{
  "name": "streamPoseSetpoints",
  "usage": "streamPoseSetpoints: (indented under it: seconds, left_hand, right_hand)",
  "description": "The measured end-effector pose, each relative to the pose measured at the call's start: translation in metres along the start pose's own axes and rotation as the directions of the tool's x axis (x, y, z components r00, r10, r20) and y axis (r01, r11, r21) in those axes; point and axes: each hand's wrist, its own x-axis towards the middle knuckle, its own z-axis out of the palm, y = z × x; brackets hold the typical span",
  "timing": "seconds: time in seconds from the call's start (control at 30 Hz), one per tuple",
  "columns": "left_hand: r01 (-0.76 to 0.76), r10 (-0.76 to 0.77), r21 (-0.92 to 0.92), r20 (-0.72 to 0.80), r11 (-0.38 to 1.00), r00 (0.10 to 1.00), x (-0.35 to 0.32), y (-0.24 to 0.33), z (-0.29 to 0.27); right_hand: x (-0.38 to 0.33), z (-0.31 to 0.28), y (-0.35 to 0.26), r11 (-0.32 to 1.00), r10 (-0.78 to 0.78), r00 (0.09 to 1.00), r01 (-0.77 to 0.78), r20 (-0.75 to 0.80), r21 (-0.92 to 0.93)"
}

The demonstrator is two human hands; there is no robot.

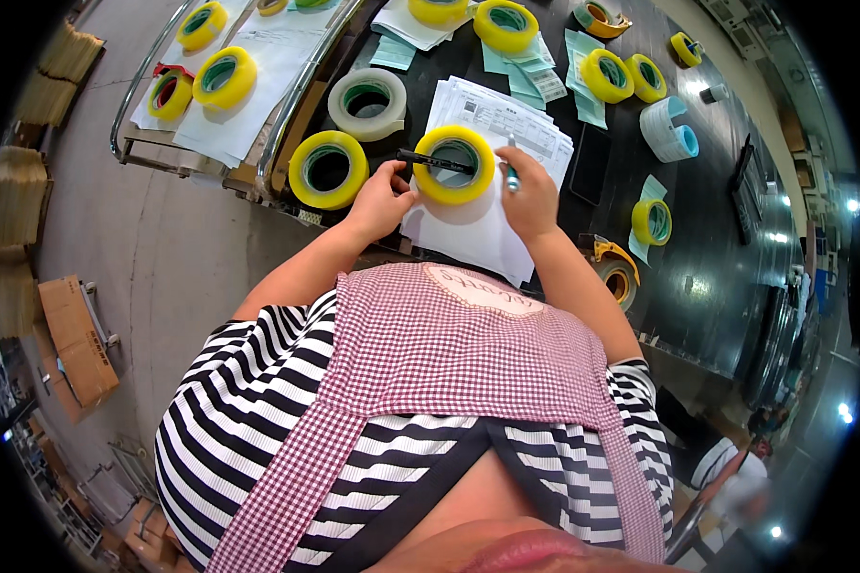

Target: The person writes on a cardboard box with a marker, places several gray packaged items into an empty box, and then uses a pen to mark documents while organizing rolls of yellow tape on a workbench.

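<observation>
A yellow-edged roll of clear tape (487, 174) rests on a stack of printed papers (521, 129) in front of me. A black marker (435, 160) lies across the roll, its right end over the hole. My left hand (382, 202) is at the roll's left side, index fingertip close to the marker's left end and thumb apart from it; whether it touches the marker is hard to tell. My right hand (529, 196) is closed around a white and teal pen (513, 178) to the right of the roll.
Beside my left hand are another yellow tape roll (299, 181) and a whitish tape roll (397, 107). A metal-railed cart (275, 124) with more rolls stands left. On the dark table (707, 258) are a black phone (591, 164), a tape dispenser (600, 250) and a blue-white label roll (655, 124).
</observation>
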Motion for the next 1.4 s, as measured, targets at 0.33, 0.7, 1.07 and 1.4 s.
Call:
streamPoseSetpoints:
  seconds: [0.33,0.7,1.07,1.4]
  left_hand:
    - [-0.312,0.377,0.334,-0.147,0.889,0.915,0.01,-0.007,0.007]
    - [-0.418,0.437,-0.16,0.107,0.894,0.893,0.016,0.046,0.001]
    - [-0.177,0.296,0.421,-0.236,0.89,0.925,0.099,0.034,0.03]
    - [-0.145,0.248,0.394,-0.225,0.908,0.942,0.104,0.046,0.041]
  right_hand:
    - [0.034,0.054,-0.018,0.935,-0.352,0.912,0.354,0.21,0.026]
    - [0.002,0.025,0.031,0.8,0.153,0.987,-0.15,0.043,0.58]
    - [-0.001,0.039,0.06,0.719,0.115,0.992,-0.053,-0.043,0.693]
    - [-0.005,0.038,0.066,0.666,0.097,0.994,-0.034,-0.042,0.745]
